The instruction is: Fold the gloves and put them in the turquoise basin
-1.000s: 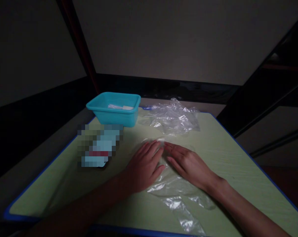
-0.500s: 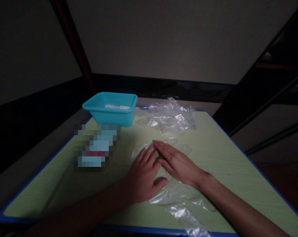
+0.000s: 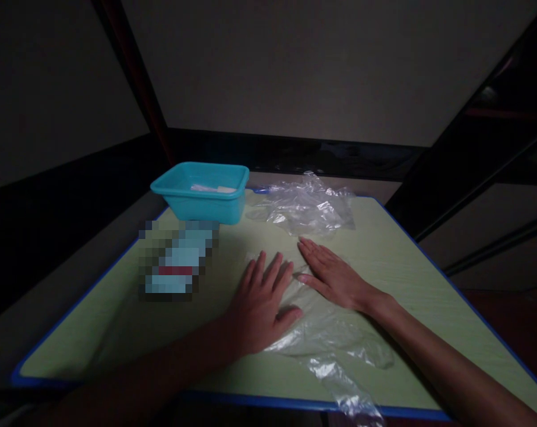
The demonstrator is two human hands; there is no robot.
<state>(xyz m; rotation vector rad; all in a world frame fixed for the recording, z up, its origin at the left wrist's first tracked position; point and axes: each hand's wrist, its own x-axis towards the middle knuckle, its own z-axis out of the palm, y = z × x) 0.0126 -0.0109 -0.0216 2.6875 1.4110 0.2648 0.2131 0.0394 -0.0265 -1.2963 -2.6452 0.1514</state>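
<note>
A thin clear plastic disposable glove (image 3: 321, 338) lies spread on the table, wrinkled at its near end, with a strip hanging over the front edge. My left hand (image 3: 261, 308) rests flat on its left side, fingers spread and thumb out to the right. Across from it, my right hand (image 3: 333, 276) lies palm down on the glove's upper right part, fingers stretched together and thumb apart. The two hands do not touch. Both cover part of the plastic, so its outline there is hidden.
A crumpled heap of clear plastic gloves (image 3: 310, 204) sits at the table's far edge. A turquoise basin (image 3: 201, 204) with some whitish items inside stands at the back left. Nearer is a blurred-out light-blue object (image 3: 181, 258). The greenish table (image 3: 419, 332) has a blue rim.
My right hand has slid away from my left hand, rightward and slightly farther out, opening a gap. My left hand's fingers are more spread on the plastic.
</note>
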